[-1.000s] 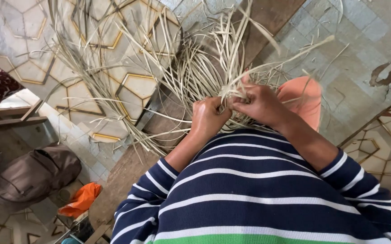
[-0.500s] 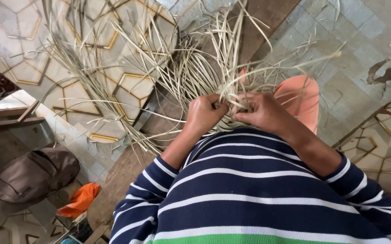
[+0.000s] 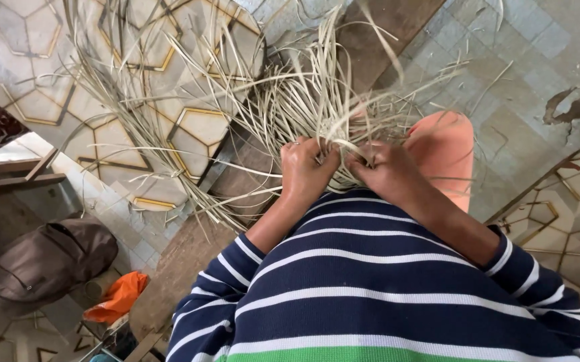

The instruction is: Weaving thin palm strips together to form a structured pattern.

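Strips' [image 3: 290, 100] far ends run off the top edge; fingertips [image 3: 360, 155] buried among them; bag [image 3: 41, 261] cropped left.

Packages: none in view.
Labels: none in view.
Signs: none in view.
Screens: none in view.

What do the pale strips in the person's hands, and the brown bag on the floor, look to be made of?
Strips: likely dried palm leaf or reed, matte straw-coloured, thin, flat and springy. Both the left hand and the right hand grip them. Brown bag: soft fabric or faux leather, slumped and creased, with a slight sheen; the exact material is unclear.
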